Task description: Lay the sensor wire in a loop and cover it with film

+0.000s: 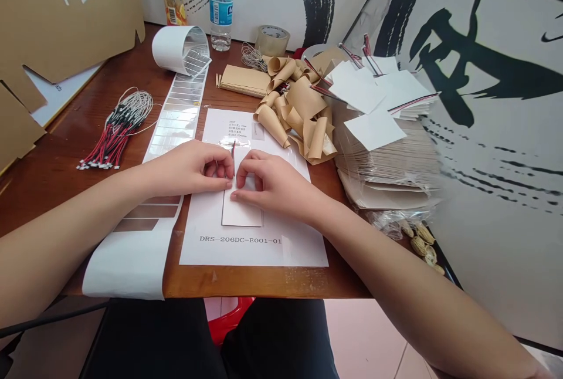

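Observation:
A white card point(241, 216) lies on a printed white sheet point(259, 251) in front of me. A short red and black wire point(234, 147) shows at the card's upper end, between my hands. My left hand point(197, 168) rests at the card's left edge, its fingers curled and the thumb and index tips close together. My right hand point(275, 182) lies over the card's right side, with its fingers bent and the thumb near the index tip. The fingertips of both hands nearly meet by the wire. Whatever is between them is too small or hidden to make out.
Left are a label strip point(178, 106) with its roll point(169, 50) and a bundle of red-black wires point(116, 129). Curled brown paper pieces point(305, 97), a stack of cards point(387, 153), clear tape point(272, 40) and a water bottle point(221, 15) stand behind and right.

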Tool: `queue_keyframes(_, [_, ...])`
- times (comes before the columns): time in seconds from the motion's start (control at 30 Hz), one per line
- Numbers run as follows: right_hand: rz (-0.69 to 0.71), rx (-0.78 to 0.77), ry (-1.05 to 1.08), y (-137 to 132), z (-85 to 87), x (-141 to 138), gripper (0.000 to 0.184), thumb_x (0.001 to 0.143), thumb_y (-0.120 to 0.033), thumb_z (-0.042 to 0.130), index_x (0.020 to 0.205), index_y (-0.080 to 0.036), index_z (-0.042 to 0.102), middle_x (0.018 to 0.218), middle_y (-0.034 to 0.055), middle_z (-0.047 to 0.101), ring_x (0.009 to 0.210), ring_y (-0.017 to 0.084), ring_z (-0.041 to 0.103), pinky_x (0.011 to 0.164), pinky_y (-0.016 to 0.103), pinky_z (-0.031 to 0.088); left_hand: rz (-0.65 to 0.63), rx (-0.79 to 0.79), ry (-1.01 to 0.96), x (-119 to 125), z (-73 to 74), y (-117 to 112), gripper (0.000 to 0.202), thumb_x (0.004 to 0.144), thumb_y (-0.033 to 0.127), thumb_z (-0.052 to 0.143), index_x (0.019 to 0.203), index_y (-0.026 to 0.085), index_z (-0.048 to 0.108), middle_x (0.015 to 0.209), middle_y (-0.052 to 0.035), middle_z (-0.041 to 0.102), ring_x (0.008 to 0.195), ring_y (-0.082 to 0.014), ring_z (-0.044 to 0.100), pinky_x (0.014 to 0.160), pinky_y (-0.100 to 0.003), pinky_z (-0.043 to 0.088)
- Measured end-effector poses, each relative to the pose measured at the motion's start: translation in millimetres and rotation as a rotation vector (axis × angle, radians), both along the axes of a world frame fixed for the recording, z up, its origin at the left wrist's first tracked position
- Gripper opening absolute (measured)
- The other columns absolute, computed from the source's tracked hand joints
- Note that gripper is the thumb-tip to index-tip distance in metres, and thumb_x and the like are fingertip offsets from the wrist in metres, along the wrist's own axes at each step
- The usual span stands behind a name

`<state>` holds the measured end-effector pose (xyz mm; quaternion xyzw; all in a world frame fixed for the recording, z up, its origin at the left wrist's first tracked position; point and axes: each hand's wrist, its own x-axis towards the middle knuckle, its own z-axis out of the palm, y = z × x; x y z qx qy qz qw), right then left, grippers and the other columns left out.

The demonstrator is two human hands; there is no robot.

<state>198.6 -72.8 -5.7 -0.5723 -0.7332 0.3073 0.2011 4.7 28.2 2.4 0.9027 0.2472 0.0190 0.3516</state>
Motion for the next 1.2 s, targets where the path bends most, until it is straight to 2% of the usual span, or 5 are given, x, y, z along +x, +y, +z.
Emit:
queue_keyframes(0.97, [0.004,0.014,-0.016,-0.5,-2.2,-1.5,0.013,0.091,-0.022,0.072,0.083,-0.016,0.063,0.097,0.0019,0.054,0.071,0.012,0.049,0.071,0.028,0.038,0.005,0.052,0.008,0.4,-1.1,-1.6,0.021,0.085,0.039,0.061,0.085,0.020,0.070,0.069,0.0022,0.062,0.063,-0.0122,0.053,0.059,-0.026,0.038])
queue_keyframes(1.2, [0.010,0.014,0.002,-0.7,-1.3,-0.1,0.013,0.088,-0.021,0.074,0.082,-0.017,0.063,0.094,0.0015,0.053,0.071,0.012,0.048,0.071,0.028,0.038,0.013,0.013,-0.009,0.2,-1.7,-1.4,0.026,0.082,0.046,0.069,0.086,0.020,0.071,0.072,0.0019,0.063,0.066,-0.0122,0.054,0.062,-0.025,0.040])
